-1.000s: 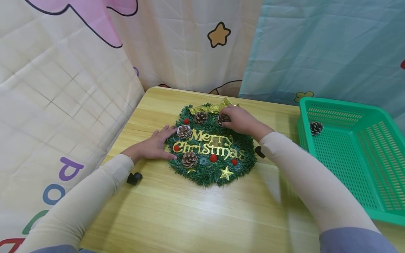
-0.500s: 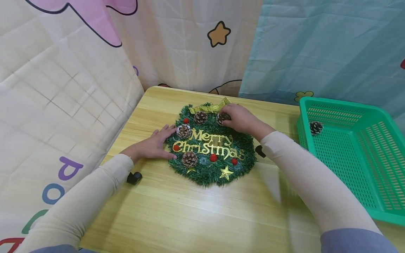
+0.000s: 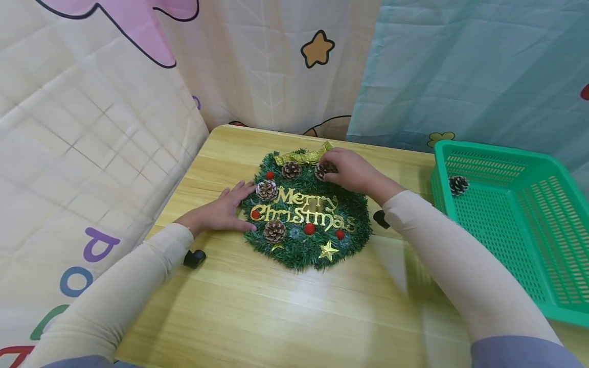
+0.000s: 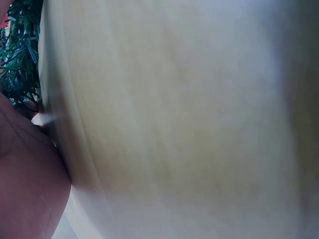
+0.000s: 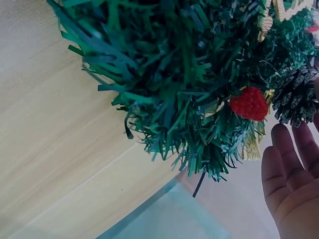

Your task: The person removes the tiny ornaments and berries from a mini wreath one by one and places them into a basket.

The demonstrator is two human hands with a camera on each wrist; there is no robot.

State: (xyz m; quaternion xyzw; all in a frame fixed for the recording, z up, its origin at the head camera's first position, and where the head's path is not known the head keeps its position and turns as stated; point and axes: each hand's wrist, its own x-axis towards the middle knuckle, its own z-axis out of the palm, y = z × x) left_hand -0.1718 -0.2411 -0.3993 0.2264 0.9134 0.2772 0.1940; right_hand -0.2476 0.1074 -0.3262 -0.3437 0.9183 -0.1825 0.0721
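A green Christmas wreath (image 3: 306,240) with gold "Merry Christmas" lettering lies flat on the wooden table (image 3: 285,306). It carries several pine cones, red berries and a gold star. My right hand (image 3: 327,173) reaches over its top right and pinches a pine cone (image 3: 322,169) beside the gold ribbon (image 3: 301,156). In the right wrist view that pine cone (image 5: 296,97) sits just above my fingers (image 5: 286,149), next to a red berry (image 5: 249,103). My left hand (image 3: 239,204) lies flat on the table, fingers straight against the wreath's left edge. The left wrist view shows only blurred table and wreath needles (image 4: 20,55).
A green plastic basket (image 3: 506,235) stands at the table's right side with one pine cone (image 3: 458,184) in its far left corner. Patterned curtains hang close behind and to the left of the table. A small black object (image 3: 194,258) sits under my left forearm.
Almost nothing differs. My right hand stays on the same pine cone and has shifted very slightly; the left hand and the wreath have not moved.
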